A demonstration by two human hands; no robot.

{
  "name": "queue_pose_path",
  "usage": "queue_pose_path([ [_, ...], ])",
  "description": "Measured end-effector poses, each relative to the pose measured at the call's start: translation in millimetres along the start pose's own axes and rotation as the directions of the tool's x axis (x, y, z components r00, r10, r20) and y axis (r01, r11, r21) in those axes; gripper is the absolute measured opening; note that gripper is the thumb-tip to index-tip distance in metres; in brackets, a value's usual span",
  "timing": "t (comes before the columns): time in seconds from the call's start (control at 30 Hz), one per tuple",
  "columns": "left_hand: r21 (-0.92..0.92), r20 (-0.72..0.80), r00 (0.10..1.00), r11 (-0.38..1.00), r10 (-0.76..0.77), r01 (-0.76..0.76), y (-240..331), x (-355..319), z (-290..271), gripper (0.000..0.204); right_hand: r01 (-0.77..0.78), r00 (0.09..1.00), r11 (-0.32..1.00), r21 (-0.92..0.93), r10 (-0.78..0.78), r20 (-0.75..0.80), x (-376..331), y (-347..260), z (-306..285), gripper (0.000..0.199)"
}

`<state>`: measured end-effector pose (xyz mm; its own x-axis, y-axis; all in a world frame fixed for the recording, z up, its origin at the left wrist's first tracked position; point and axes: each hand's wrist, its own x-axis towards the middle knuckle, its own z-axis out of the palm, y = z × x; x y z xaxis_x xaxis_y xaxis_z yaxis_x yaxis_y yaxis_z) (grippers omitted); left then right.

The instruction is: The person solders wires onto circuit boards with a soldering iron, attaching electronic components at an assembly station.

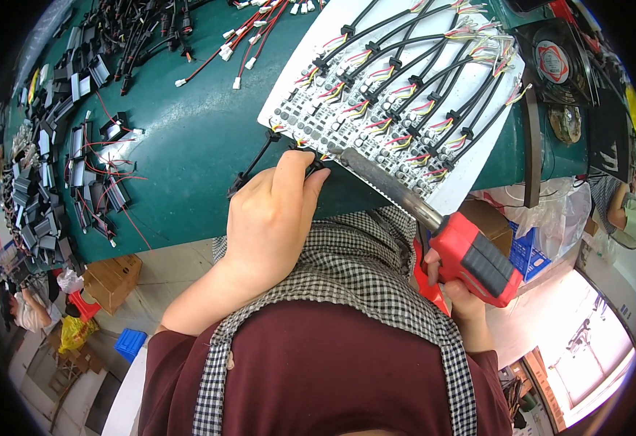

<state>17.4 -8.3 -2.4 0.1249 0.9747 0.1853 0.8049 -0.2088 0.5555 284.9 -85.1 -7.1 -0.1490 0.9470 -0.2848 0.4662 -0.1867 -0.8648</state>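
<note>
At the near edge of the green workbench (187,145): white board (470,163) of circuit boards with black cable leads. Left hand (270,218) pinches a black cable (252,163) at its lower corner. Right hand (459,291) grips a red soldering gun (470,258), tip on the board's near edge, just right of the left fingers.

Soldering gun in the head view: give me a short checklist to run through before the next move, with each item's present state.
1. Right hand grasps the red soldering gun by its handle: ok.
2. Metal barrel points at the near edge of the white panel of circuit boards: ok.
3. Tip exactly on a joint: cannot tell, the tip is too small to make out.
4. Left hand pinches the black cable at the panel's near corner: ok.
5. Left fingertips well apart from the barrel: not ok, they lie close beside it.
6. Wired leads on the panel lie in tidy rows away from the barrel: ok.
</note>
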Motion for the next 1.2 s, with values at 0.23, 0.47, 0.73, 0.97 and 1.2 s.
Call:
queue_pose_path([
  [0.23,-0.004,0.006,1.000,1.000,-0.009,0.009,1,0,0,0.023,0.071,0.997,0.961,0.269,-0.073,-0.004,13,-12,0,0.053],
  [0.47,-0.011,0.000,1.000,1.000,-0.004,0.004,0,0,1,0.023,0.024,0.998,0.975,0.221,-0.037,0.051,3,-6,-4,0.063],
  [0.73,-0.010,0.011,1.000,1.000,-0.023,0.023,1,0,-1,0.022,0.071,0.997,0.782,0.619,-0.039,-0.065,27,-24,3,0.076],
  [0.97,-0.029,0.028,1.000,0.999,-0.012,0.013,-3,2,0,0.021,-0.030,0.996,0.866,0.499,0.067,-0.055,35,-23,10,0.098],
  [1.2,-0.036,-0.023,1.000,0.999,-0.002,0.001,0,1,1,0.021,-0.083,0.993,0.854,0.514,0.113,-0.028,20,-5,6,0.096],
])
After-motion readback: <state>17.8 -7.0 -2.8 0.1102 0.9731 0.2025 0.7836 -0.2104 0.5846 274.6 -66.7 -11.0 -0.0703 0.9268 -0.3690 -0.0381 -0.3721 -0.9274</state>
